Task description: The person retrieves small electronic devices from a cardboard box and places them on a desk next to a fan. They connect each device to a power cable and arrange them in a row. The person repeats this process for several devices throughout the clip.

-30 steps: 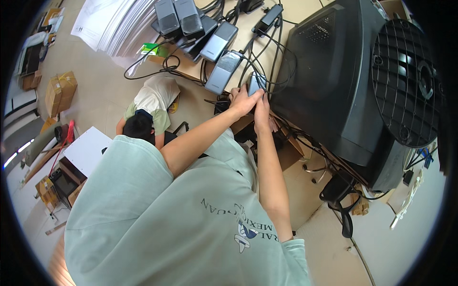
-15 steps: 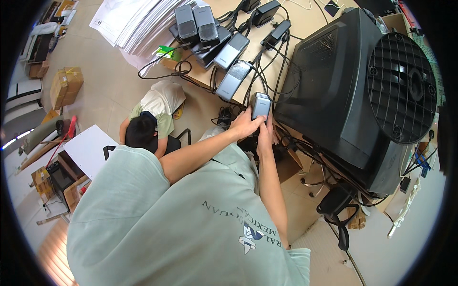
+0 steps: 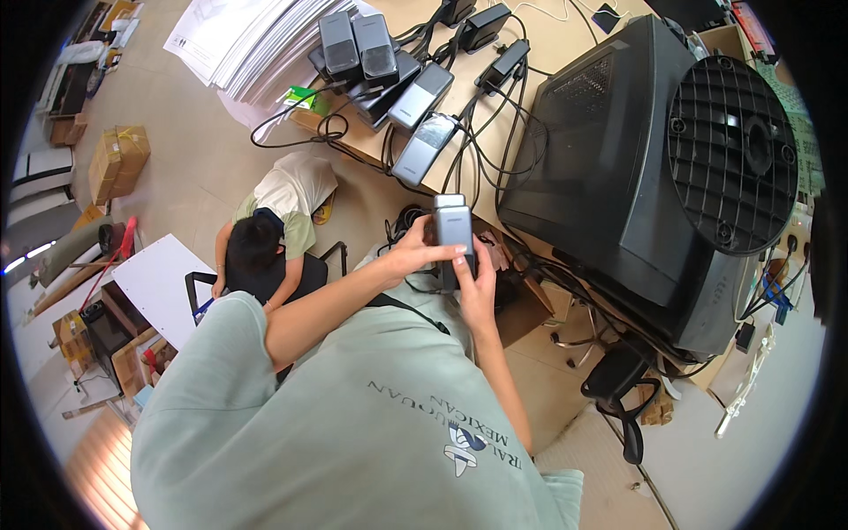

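A grey and black box-shaped device, which looks like a power bank (image 3: 455, 228), is held upright in front of my body. A paler grey block shows at its far end; I cannot tell whether this is part of it. My left hand (image 3: 413, 254) grips its left side, with the thumb across the front. My right hand (image 3: 478, 287) holds its lower right side, the thumb near the left thumb. Beyond my hands, similar power banks (image 3: 421, 95) lie on the wooden desk (image 3: 570, 40), several of them tangled among black cables (image 3: 477, 146).
A bulky black machine (image 3: 601, 141) with a round grille (image 3: 733, 155) takes up the desk's right side. Stacked papers (image 3: 256, 53) lie at its far left. A crouching person (image 3: 287, 203) is left of my hands. Cartons (image 3: 119, 163) stand farther off.
My hands and the held power bank have come down toward my body and slightly left, away from the desk edge. The crouching person's arm has shifted.
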Tool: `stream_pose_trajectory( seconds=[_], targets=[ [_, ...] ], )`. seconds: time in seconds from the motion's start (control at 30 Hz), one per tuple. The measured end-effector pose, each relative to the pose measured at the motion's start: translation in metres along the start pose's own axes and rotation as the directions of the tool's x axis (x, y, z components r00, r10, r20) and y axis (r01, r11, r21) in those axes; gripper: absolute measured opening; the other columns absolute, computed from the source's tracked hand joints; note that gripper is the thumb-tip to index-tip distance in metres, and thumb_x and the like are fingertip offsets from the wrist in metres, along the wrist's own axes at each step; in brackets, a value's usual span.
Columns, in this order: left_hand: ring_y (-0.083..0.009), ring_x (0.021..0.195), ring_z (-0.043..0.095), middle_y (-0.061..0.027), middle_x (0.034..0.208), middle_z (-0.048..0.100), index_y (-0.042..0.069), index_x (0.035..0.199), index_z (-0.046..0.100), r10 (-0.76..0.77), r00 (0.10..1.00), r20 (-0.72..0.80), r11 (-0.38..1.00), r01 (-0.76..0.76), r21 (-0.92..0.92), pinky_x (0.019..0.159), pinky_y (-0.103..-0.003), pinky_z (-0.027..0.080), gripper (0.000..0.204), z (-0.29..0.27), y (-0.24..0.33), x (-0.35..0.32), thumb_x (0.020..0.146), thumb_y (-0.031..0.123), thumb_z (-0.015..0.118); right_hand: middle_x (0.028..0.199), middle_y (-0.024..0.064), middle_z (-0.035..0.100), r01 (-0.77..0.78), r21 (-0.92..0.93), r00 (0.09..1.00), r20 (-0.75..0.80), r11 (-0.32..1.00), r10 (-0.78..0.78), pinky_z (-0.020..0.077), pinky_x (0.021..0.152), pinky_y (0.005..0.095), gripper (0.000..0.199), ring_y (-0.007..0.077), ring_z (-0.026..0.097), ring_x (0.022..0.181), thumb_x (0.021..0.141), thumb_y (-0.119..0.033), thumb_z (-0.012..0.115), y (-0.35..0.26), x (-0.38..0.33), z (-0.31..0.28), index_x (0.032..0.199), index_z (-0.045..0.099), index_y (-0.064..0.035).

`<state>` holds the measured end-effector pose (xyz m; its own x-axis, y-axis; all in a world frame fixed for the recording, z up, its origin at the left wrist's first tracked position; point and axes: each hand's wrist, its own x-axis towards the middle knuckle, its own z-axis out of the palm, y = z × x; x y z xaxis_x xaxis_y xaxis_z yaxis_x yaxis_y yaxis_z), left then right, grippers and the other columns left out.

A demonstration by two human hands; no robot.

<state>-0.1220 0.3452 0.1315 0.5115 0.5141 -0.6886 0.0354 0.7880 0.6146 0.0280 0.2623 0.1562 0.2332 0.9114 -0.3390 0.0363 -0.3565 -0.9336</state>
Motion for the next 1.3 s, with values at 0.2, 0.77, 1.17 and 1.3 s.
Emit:
stream_pose_trajectory(
  seconds=[0.2, 0.77, 1.17, 1.3],
  targets=[
    [-0.0234, 0.131, 0.048, -0.0133, 0.141, 0.047, 0.005, 0.154, 0.024, 0.12, 0.989, 0.082, 0.991, -0.124, 0.041, 0.11, -0.039, 0.04, 0.091, -0.015, 0.067, -0.07, 0.086, 0.026, 0.081, 0.137, 0.0157, 0.058, -0.026, 0.158, 0.995, 0.097, 0.987, 0.011, 0.0471, 0.104, 0.0346, 0.06, 0.0209, 0.058, 0.122, 0.097, -0.016, 0.068, -0.083, -0.017, 0.021, 0.147, 0.043, 0.0054],
    [-0.0296, 0.107, 0.067, -0.0216, 0.117, 0.068, -0.009, 0.13, 0.053, 0.58, 0.769, -0.267, 0.675, -0.271, 0.686, 0.095, -0.037, 0.051, 0.087, -0.095, 0.194, 0.037, 0.083, 0.061, 0.074, 0.12, 0.0109, 0.059, -0.16, 0.621, 0.971, -0.041, 0.767, 0.236, 0.053, 0.085, 0.0281, 0.055, 0.0151, 0.061, 0.105, 0.099, -0.022, 0.068, -0.07, 0.102, 0.066, 0.137, 0.04, 0.0066],
    [-0.0342, 0.095, 0.063, -0.0165, 0.102, 0.064, 0.001, 0.117, 0.06, 0.9, 0.42, 0.117, -0.095, -0.073, 0.993, 0.085, -0.043, 0.05, 0.062, -0.058, 0.194, 0.077, 0.073, 0.04, 0.079, 0.11, 0.0092, 0.054, -0.004, 0.299, 0.937, -0.333, 0.954, 0.108, 0.046, 0.09, 0.0289, 0.051, 0.0146, 0.052, 0.094, 0.095, -0.026, 0.073, -0.04, 0.138, 0.104, 0.125, 0.044, 0.0048],
    [-0.0305, 0.09, 0.061, -0.011, 0.092, 0.066, 0.006, 0.104, 0.068, 0.936, 0.311, 0.164, -0.152, -0.065, 0.986, 0.081, -0.043, 0.05, 0.036, -0.055, 0.194, 0.079, 0.08, 0.032, 0.075, 0.131, 0.0236, 0.046, -0.06, -0.015, 0.932, -0.36, 0.998, 0.051, 0.0347, 0.11, 0.0434, 0.063, 0.0339, 0.045, 0.123, 0.098, -0.04, 0.064, -0.029, 0.141, 0.103, 0.132, 0.042, 0.0086]
  ],
)
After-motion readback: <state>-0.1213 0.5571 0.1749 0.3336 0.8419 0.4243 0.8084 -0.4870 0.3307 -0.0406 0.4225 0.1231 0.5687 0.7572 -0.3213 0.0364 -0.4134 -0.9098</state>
